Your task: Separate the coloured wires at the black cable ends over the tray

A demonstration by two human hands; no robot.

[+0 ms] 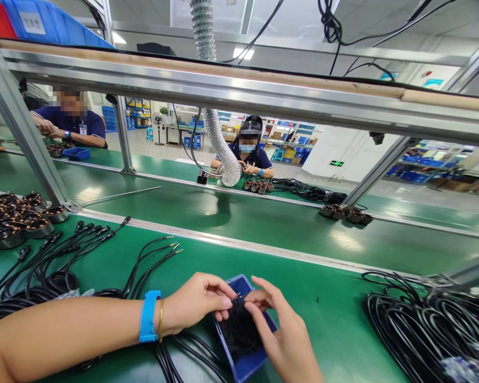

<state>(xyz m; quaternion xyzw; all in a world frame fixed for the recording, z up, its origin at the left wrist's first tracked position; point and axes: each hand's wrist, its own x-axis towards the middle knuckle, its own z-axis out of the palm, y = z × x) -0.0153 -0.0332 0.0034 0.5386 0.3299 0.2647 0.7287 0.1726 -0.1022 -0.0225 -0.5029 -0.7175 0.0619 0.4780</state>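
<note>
A blue bin (250, 367) holding a heap of small black pieces (239, 332) stands on the green bench near the front edge. Over its far end, my left hand (201, 303), with a blue strap and a thin bangle at the wrist, pinches a thin item with a light tip, too small to name. Close beside it on the right is my right hand (281, 330), its thumb and forefinger brought together at the same spot; whatever lies between them is too small to make out. Black cables (187, 348) run beneath my left forearm and beside the bin.
Copper-wound metal parts (11, 218) and connector-ended cables (56, 260) lie left. Coiled black cables (415, 319) are at right. A metal rail frame (223, 85) and a flexible duct (219, 133) cross above. Two people (249, 154) work across the bench.
</note>
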